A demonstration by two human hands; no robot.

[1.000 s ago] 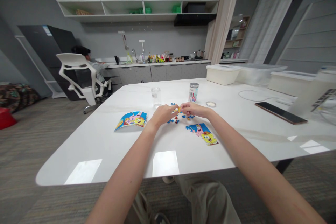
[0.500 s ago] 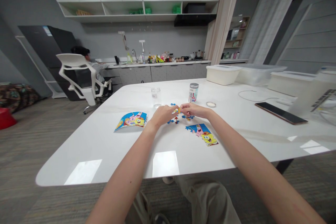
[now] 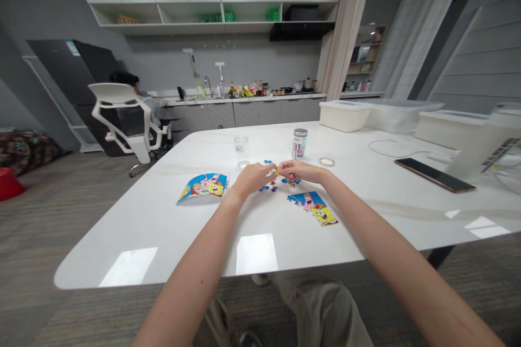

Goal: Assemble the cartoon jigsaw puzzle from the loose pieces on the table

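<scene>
Above the loose puzzle pieces (image 3: 268,188), my left hand (image 3: 254,176) and my right hand (image 3: 300,170) meet fingertip to fingertip. Both are closed in a pinch on a small yellow puzzle piece (image 3: 277,172); whether it is one piece or two joined is too small to tell. Blue and multicoloured pieces lie under and around the fingers, partly hidden by them. Nearer to me, beside my right forearm, lies a partly assembled puzzle (image 3: 315,207) with yellow and pink cartoon figures. Left of my left hand rests a curled picture sheet (image 3: 205,187) with similar figures.
Behind my hands stand a clear jar (image 3: 241,150) and a printed canister (image 3: 300,144) with a grey lid. A round lid (image 3: 326,162) lies to their right. Farther right are a phone (image 3: 434,174), a cable and storage boxes (image 3: 345,115). Someone sits in a white chair (image 3: 122,119) beyond the table.
Almost nothing differs. Both hands stay pinched together at the yellow piece, and the view has shifted very slightly.
</scene>
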